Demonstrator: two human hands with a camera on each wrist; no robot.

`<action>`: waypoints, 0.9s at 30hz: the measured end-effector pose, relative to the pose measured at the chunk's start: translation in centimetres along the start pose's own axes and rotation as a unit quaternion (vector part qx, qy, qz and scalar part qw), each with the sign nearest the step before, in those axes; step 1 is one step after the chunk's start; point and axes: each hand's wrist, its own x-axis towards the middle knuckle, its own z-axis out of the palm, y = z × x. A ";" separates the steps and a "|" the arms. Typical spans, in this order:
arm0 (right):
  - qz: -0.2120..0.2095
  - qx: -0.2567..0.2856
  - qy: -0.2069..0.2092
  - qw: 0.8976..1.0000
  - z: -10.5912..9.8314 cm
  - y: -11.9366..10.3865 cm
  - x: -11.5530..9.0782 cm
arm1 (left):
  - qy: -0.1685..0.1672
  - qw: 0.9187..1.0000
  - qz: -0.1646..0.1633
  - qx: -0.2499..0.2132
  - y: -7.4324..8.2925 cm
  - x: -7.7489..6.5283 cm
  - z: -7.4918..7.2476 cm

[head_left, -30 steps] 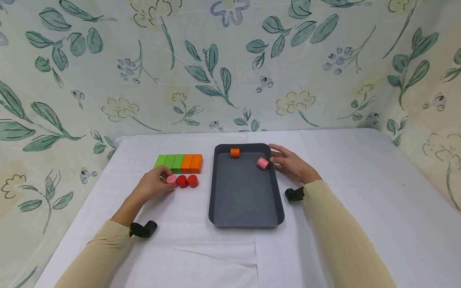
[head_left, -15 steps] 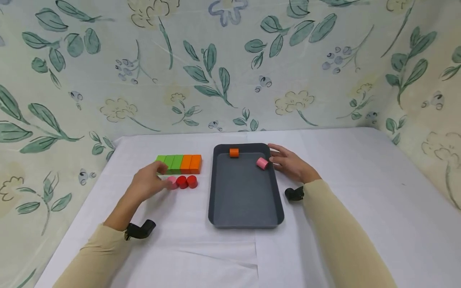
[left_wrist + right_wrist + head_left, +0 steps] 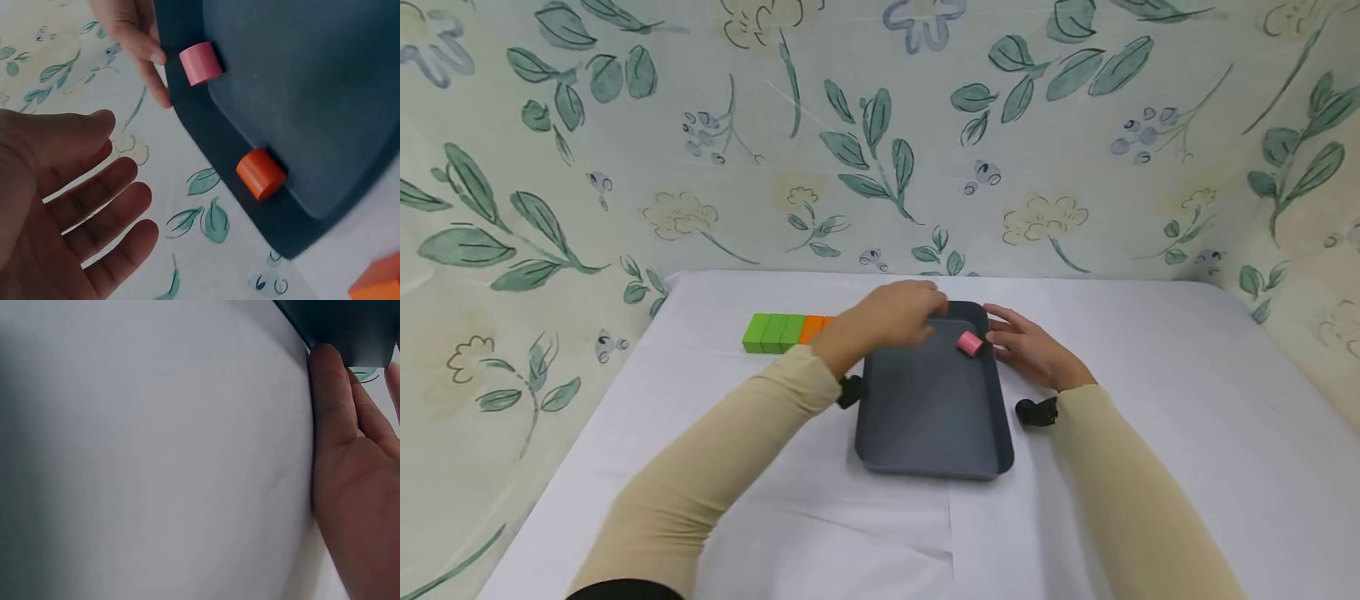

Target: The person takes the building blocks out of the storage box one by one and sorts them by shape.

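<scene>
Over the far end of the dark grey baking tray hovers my left hand, its fingers loosely bent. The left wrist view shows that hand holding nothing, apart from the tray. My right hand touches the tray's right side near the far corner with extended fingers. Inside the tray lie a pink cylinder, on its side near the right wall, and an orange cylinder by the far wall. My left hand hides the orange cylinder in the head view.
Left of the tray stands a row of green blocks and orange blocks, partly covered by my left forearm. A white cloth covers the table. A floral curtain hangs behind.
My left hand has left the pink cylinder beside the red ones and moved right, over the tray. Its arm now hides those cylinders. My right hand stays at the tray; the head view has shifted.
</scene>
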 end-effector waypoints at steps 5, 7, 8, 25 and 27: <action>-0.015 0.030 -0.012 0.999 -0.5 1.0 -0.5 | -0.033 0.999 -0.011 -0.008 2.5 5.7 3.8; -0.023 0.041 -0.020 0.999 -0.5 1.2 -0.4 | -0.042 0.999 -0.022 -0.013 2.9 7.1 5.1; -0.024 0.042 -0.021 0.999 -0.5 1.2 -0.4 | -0.048 0.998 -0.026 -0.011 3.1 7.6 5.7; -0.012 0.019 -0.015 1.000 0.0 0.2 -0.3 | 0.007 1.000 0.007 0.015 0.4 2.9 2.8; -0.007 0.014 -0.011 1.000 0.0 0.1 -0.2 | 0.033 0.999 0.019 -0.011 -1.0 0.6 1.4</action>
